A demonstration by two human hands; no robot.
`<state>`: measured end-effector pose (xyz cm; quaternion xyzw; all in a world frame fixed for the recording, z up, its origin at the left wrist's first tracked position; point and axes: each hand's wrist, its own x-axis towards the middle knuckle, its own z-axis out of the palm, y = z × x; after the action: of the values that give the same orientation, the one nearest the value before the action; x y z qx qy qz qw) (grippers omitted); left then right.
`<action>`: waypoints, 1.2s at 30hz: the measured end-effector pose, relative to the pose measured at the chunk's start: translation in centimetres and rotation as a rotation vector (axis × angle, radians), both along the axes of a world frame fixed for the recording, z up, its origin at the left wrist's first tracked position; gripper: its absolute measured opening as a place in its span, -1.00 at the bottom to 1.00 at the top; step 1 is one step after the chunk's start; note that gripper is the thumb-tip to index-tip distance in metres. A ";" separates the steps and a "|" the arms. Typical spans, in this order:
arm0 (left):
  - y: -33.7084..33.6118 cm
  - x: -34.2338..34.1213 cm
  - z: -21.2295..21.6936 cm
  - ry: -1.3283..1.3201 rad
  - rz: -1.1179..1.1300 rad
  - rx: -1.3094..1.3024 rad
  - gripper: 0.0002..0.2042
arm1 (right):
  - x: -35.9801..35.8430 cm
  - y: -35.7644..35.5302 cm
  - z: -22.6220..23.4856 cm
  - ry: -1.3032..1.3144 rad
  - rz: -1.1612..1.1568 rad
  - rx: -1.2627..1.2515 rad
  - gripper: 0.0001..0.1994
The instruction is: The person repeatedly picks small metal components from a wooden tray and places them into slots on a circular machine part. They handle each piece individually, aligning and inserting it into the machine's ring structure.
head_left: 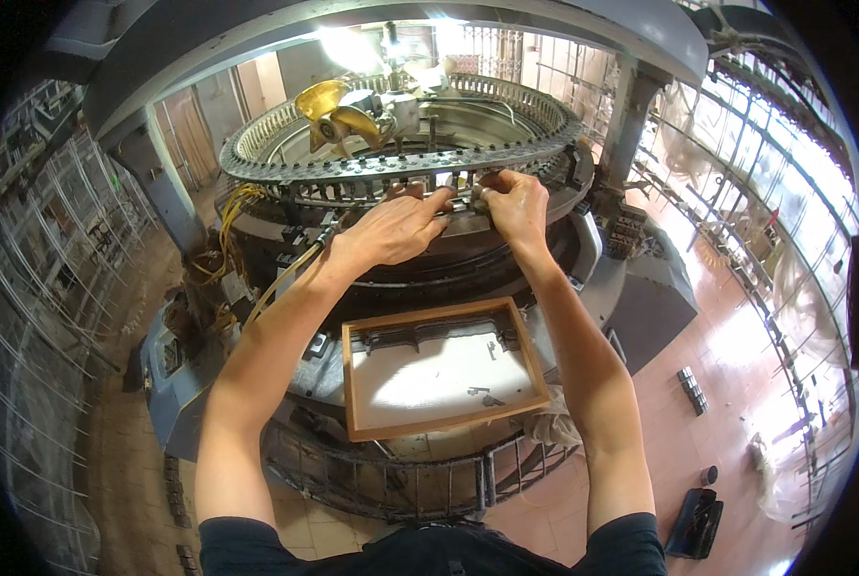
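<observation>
At the near side of the round machine, my left hand has its fingers bent and my right hand has its thumb and fingertips drawn together, both at the small metal parts between them; I cannot tell whether either grips one. Nearer me lies a wood-framed tray holding dark pieces, and a gold-bladed fan stands farther off to the left.

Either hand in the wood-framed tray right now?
No: the left hand and the right hand are both up at the circular machine, beyond the wood-framed tray.
</observation>
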<state>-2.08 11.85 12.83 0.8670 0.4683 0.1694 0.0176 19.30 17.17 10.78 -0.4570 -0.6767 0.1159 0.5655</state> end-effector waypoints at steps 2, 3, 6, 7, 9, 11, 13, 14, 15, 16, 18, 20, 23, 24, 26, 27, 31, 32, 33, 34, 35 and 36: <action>0.0 0.2 0.0 0.024 0.039 0.003 -0.57 | 0.2 0.1 0.0 0.044 0.051 -0.023 -0.80; 0.0 0.2 0.0 0.030 0.038 0.009 -0.57 | 0.3 0.1 0.0 0.052 0.060 -0.031 -0.80; -0.3 0.0 0.4 0.034 0.044 0.009 -0.55 | 0.4 0.0 0.0 0.058 0.075 -0.019 -0.81; -0.5 -0.1 0.4 0.044 0.059 -0.004 -0.55 | 0.5 -0.1 0.0 0.044 0.071 -0.001 -0.81; -0.9 -0.2 0.3 0.071 0.079 0.016 -0.55 | 0.5 -0.2 0.0 0.040 0.078 -0.032 -0.80; -0.8 0.0 0.3 0.098 0.063 0.079 -0.56 | 0.5 -0.3 0.1 0.030 0.077 -0.011 -0.79; -1.0 0.1 0.3 0.102 0.064 0.100 -0.57 | 0.6 -0.3 0.0 0.025 0.079 -0.012 -0.79; -1.0 0.0 0.4 0.104 0.077 0.086 -0.58 | 0.6 -0.3 0.0 0.033 0.094 -0.028 -0.79; -1.1 0.0 0.5 0.098 0.088 0.057 -0.58 | 0.6 -0.3 0.0 0.043 0.107 -0.044 -0.79; -1.2 0.0 0.7 0.106 0.094 0.071 -0.58 | 0.7 -0.2 0.0 0.053 0.117 -0.061 -0.79; -1.7 -0.2 0.7 0.092 0.096 0.080 -0.58 | 0.7 -0.1 -0.1 0.048 0.123 -0.025 -0.80; -1.9 0.1 0.5 0.092 0.080 0.162 -0.58 | 0.7 -0.1 -0.2 0.052 0.123 -0.009 -0.81; -1.8 0.5 0.3 0.130 0.137 0.146 -0.58 | 0.7 -0.2 -0.3 0.080 0.138 -0.022 -0.80; -1.9 0.3 0.4 0.140 0.147 0.140 -0.58 | 0.7 -0.2 -0.3 0.081 0.139 -0.016 -0.80; -2.0 -0.1 0.5 0.148 0.145 0.139 -0.59 | 0.8 -0.2 -0.3 0.062 0.146 -0.027 -0.79; -2.2 -0.2 0.4 0.046 0.097 0.137 -0.59 | 0.9 -0.2 -0.2 0.055 0.146 -0.029 -0.79; -2.5 -0.4 0.1 0.092 0.105 0.193 -0.61 | 1.0 0.1 -0.2 0.055 0.176 -0.016 -0.77; -2.4 -0.4 0.2 0.109 0.114 0.191 -0.61 | 0.9 0.2 -0.2 0.063 0.185 -0.029 -0.77; -2.3 -0.4 0.2 0.126 0.123 0.190 -0.61 | 0.9 0.2 -0.2 0.076 0.195 -0.042 -0.77; -2.3 -0.4 0.3 0.138 0.131 0.184 -0.62 | 0.9 0.2 -0.3 0.080 0.201 -0.041 -0.78; -2.6 -0.4 0.2 0.107 0.117 0.202 -0.61 | 0.9 0.3 -0.3 0.089 0.205 -0.038 -0.79; -2.8 -0.4 0.3 0.107 0.137 0.201 -0.61 | 0.9 0.3 -0.3 0.103 0.193 -0.050 -0.81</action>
<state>-2.51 9.06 13.10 0.8382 0.5073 0.1697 -0.1058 20.25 17.43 10.44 -0.3969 -0.6845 0.2102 0.5742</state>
